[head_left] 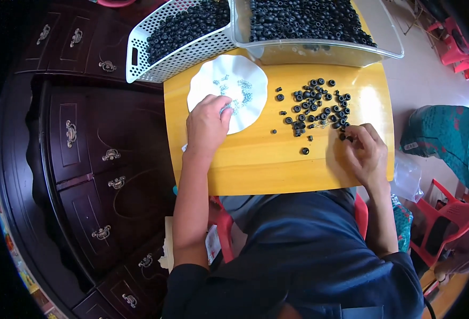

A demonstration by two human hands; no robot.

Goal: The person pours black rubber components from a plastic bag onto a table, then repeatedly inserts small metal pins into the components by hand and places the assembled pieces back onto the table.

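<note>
My left hand [207, 125] rests on the near edge of a white wavy-rimmed plate [209, 78], its fingertips among several tiny pale metal parts [240, 95] lying in it. My right hand [366, 151] sits at the lower right of a loose pile of small black rubber rings [319, 109] spread on the yellow wooden table [256, 165]. The fingertips of that hand pinch at one or two black rings at the pile's edge. A single ring [305, 151] lies apart, nearer to me.
A white perforated basket [162, 61] and a clear plastic bin [319, 53], both full of black rings, stand at the table's far edge. Dark wooden drawers [85, 154] stand to the left. Red plastic chairs [447, 218] and a green bag [447, 138] are on the right.
</note>
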